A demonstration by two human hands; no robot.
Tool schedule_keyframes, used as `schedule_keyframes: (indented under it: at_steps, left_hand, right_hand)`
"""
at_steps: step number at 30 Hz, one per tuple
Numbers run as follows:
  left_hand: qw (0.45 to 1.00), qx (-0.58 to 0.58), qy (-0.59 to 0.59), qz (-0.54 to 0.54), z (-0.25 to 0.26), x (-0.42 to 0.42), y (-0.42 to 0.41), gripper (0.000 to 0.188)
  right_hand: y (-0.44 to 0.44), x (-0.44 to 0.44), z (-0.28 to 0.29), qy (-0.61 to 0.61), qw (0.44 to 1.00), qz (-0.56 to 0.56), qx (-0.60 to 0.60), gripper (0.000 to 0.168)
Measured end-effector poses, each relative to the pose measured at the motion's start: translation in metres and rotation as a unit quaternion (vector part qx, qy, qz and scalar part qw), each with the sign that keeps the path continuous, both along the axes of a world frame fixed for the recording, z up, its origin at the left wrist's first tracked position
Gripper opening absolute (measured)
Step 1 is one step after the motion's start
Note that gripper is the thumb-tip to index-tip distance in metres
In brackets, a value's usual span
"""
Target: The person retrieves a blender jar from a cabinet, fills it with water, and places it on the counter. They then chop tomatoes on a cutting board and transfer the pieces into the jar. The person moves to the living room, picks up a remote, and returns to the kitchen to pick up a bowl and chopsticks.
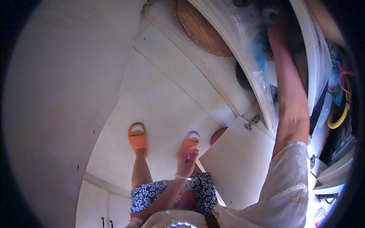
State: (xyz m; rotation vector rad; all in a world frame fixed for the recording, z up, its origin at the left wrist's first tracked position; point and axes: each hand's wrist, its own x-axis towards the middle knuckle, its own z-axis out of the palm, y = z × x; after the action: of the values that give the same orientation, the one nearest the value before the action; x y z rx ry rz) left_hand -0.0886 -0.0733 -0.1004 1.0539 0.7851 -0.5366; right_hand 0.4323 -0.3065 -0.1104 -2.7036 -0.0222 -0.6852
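My left hand [188, 160] hangs in front of my body, above one orange slipper [181, 151]. Its fingers are loosely curled with small gaps, and nothing shows in them. A pale bangle [183, 177] circles that wrist. My right arm stretches up into a dark cabinet opening [296, 54], past its white frame edge [248, 62]. Far inside, my right hand [276, 27] is blurred and in shadow, near a pale round object [270, 13]. Whether it grips anything is hidden. A blue translucent item [259, 51] and clear plastic film [261, 78] lie beside the forearm.
A hinged white cabinet door [239, 162] stands open by my legs. A round wooden board [202, 28] is at the upper middle. On the right are a yellow curved handle [339, 121] and a red cord [341, 78]. A large white panel [62, 85] fills the left.
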Motion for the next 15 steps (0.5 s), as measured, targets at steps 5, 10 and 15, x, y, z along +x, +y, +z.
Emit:
schedule_keyframes:
  at_steps: [5,10,15]
  left_hand:
    - [0.997,-0.062,0.023,0.049,-0.013,-0.004,-0.003,0.024]
    - [0.994,0.075,-0.077,-0.004,-0.047,-0.022,-0.006,0.027]
    - [0.993,-0.053,-0.049,0.090,-0.052,-0.027,0.026,0.038]
  right_hand:
    - [0.043,-0.093,0.024,0.022,0.908,-0.033,0.417,0.040]
    - [0.109,-0.242,0.091,0.106,0.679,-0.092,0.721,0.042]
    - [0.122,-0.369,0.107,0.216,0.570,-0.098,0.786,0.056]
